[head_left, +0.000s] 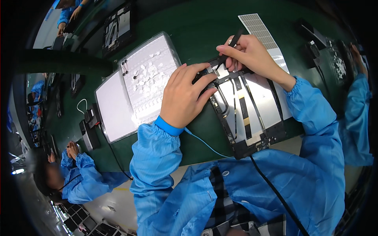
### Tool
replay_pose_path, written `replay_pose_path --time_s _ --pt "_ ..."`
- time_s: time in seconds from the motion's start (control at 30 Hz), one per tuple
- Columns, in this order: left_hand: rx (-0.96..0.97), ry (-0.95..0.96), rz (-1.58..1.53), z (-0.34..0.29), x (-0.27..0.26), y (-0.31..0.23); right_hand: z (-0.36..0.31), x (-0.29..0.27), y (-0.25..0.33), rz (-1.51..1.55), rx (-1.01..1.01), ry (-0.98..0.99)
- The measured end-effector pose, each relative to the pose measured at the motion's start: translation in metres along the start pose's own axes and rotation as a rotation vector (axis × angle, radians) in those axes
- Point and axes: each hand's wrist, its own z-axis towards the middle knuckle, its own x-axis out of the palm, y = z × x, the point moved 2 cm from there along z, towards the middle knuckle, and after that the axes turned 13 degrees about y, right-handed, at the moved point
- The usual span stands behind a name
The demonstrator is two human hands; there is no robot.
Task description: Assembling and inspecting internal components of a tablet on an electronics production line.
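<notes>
An opened tablet-like device [250, 104] lies in front of me, its silver inside showing black flex cables and a dark frame. My right hand [246, 55] pinches a pair of black tweezers [235, 40], pointing down at the device's far left corner. Over the device's left edge rests my left hand [186, 92], fingers stretched and spread, fingertips on the frame near the tweezer tip. A blue wrist strap [168, 126] with a thin cord circles my left wrist. The exact spot under the tweezer tip is partly hidden by my fingers.
Left of the device sits a clear plastic tray [147, 78] with many small white pieces, beside a white sheet [114, 108]. A label sheet [258, 29] lies beyond my right hand. Black boxes with cables [89, 131] stand farther left. Co-workers in blue sleeves [84, 169] sit nearby.
</notes>
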Motion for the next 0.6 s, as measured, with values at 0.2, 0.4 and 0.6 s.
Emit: replay_pose_path --time_s 0.2,0.4,0.6 --pt "0.033 0.051 0.035 0.001 0.000 -0.004 -0.001 0.004 0.000 0.032 -0.019 -0.029" --pt "0.039 0.089 0.059 0.005 -0.003 -0.010 -0.007 0.008 0.002 0.001 -0.159 -0.069" --pt "0.071 0.155 0.144 0.005 -0.002 -0.016 -0.011 -0.018 0.008 0.025 -0.304 -0.244"
